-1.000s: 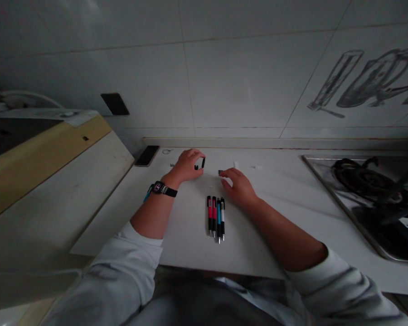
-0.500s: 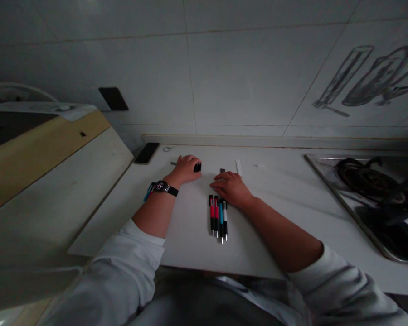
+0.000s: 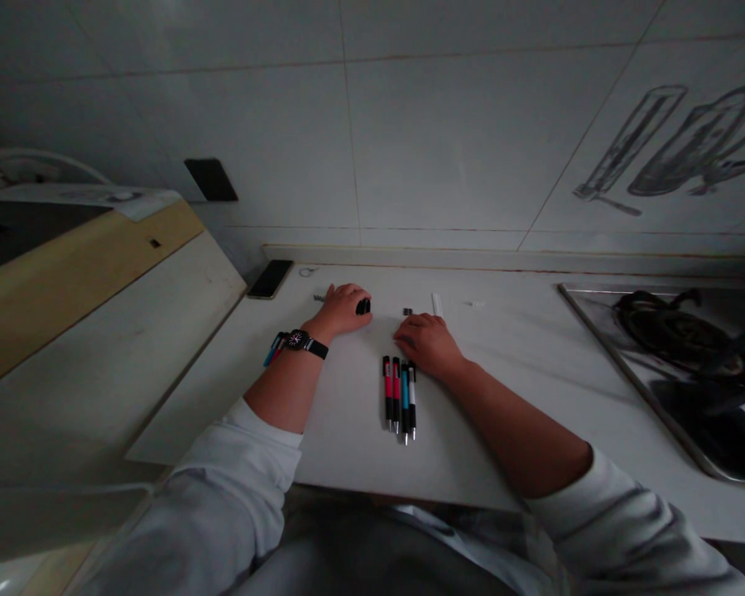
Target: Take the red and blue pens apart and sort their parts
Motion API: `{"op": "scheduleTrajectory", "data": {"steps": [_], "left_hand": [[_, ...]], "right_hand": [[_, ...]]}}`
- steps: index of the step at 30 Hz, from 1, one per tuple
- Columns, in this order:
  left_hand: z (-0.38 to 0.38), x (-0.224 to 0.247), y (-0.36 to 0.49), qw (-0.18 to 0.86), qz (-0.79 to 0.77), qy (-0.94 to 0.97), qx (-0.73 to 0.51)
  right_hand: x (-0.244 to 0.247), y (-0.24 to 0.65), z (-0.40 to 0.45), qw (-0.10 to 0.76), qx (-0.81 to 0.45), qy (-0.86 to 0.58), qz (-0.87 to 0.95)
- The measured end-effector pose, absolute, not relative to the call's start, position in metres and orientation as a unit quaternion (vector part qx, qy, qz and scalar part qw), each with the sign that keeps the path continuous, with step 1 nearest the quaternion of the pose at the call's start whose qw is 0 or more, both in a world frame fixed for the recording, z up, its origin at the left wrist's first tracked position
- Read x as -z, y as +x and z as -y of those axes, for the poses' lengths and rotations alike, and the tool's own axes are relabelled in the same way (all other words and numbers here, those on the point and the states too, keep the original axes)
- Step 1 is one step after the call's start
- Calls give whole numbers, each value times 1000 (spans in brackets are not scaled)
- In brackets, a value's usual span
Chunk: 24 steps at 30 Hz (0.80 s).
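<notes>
My left hand [image 3: 343, 310], a watch on its wrist, lies on the counter with its fingers curled around small black pieces [image 3: 363, 306], perhaps pen parts. Beside it, my right hand [image 3: 433, 341] rests on the surface, its fingers loosely bent and nothing visible in them. Just below that hand lies a row of pens: a red pen [image 3: 388, 396], another red one [image 3: 396, 397], a blue pen [image 3: 405, 399] and a white pen [image 3: 412, 397]. Partly covered by my left wrist are more pens [image 3: 274, 349]. Small dark pieces [image 3: 408, 312] sit beyond my right fingers.
At the back left are a phone [image 3: 271, 279] and a thin ring [image 3: 307, 271]. Small dark bits [image 3: 319, 298] lie beside my left hand. A white strip [image 3: 436, 304] and clear bits [image 3: 477, 304] are farther right. A gas stove [image 3: 670, 381] borders the right side.
My right hand's fingers have drawn in from a more stretched position. The left hand keeps its hold on the black pieces. The whole view has shifted slightly.
</notes>
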<state>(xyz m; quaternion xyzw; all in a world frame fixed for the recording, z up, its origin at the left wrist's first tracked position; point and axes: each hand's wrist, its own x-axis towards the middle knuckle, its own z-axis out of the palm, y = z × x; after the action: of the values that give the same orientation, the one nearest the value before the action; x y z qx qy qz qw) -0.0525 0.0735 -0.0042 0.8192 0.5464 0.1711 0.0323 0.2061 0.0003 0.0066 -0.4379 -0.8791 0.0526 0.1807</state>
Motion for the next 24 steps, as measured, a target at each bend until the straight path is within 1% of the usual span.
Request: {"op": "scheduleTrajectory", "data": {"steps": [4, 9, 17, 24], "left_hand": [[-74, 5, -53, 24, -546, 819, -174], [-71, 1, -53, 23, -551, 817, -169], [-69, -2, -52, 31, -551, 818, -163], [-72, 4, -54, 31, -546, 821, -163]], "right_hand": [[-8, 206, 0, 178, -52, -435, 881], [-6, 207, -2, 210, -70, -431, 875], [2, 212, -7, 301, -112, -423, 847], [-2, 220, -10, 390, -164, -429, 798]]}}
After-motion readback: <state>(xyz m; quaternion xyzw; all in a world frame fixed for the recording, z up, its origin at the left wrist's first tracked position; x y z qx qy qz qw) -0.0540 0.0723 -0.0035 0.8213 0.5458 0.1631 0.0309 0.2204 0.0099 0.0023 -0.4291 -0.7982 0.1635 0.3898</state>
